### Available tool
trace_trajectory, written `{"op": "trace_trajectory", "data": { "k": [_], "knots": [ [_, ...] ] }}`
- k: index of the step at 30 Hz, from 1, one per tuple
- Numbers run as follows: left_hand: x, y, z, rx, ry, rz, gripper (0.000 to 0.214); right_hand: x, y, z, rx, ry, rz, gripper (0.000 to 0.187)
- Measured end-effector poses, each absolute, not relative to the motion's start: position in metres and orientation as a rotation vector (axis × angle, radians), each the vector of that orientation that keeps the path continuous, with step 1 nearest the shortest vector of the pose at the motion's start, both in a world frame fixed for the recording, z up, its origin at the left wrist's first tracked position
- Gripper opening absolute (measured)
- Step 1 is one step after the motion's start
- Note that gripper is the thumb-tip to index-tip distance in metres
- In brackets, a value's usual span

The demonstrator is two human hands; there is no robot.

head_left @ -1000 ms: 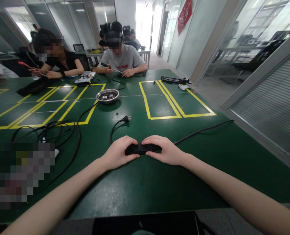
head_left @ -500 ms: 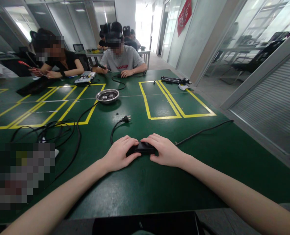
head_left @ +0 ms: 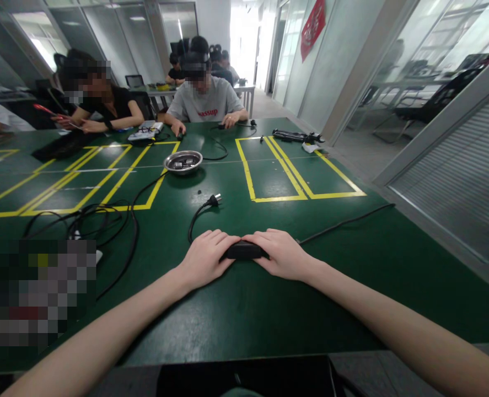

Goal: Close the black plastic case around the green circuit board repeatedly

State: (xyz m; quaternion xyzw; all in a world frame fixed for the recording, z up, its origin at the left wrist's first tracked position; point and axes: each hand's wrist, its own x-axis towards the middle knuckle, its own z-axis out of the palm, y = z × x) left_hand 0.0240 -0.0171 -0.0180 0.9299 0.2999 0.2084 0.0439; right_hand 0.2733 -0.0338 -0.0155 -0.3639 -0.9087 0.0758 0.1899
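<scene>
Holding black block [head_left: 244, 251] toward the six o'clock edge of the green worktop [head_left: 211, 325], left hand [head_left: 205, 257] in narrow grip on its nine o'clock end, right hand [head_left: 283, 255] likewise at three, plug [head_left: 214, 200] on bent cord [head_left: 194, 219] near at eleven o'clock, metal dish [head_left: 182, 171] with small parts [head_left: 178, 165] farther out that way, grey-shirted person [head_left: 211, 100] beyond, between eleven and twelve.

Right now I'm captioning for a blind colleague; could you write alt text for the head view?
A person's left hand and right hand grip a black box between them over a green table. A black power plug lies beyond the left hand, with a metal bowl farther back and a grey-shirted person opposite.
</scene>
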Motion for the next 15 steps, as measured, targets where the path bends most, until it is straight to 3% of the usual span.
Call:
{"op": "trace_trajectory", "data": {
  "k": [6,15],
  "knots": [
    [0.022,-0.016,-0.013,2.854,0.923,0.607,0.031,0.273,-0.034,-0.013,-0.911,-2.518,0.128,0.039],
    [0.025,-0.019,-0.006,2.936,0.874,0.607,0.043,0.273,-0.038,-0.014,-0.887,-2.516,0.005,0.033]
  ]
}}
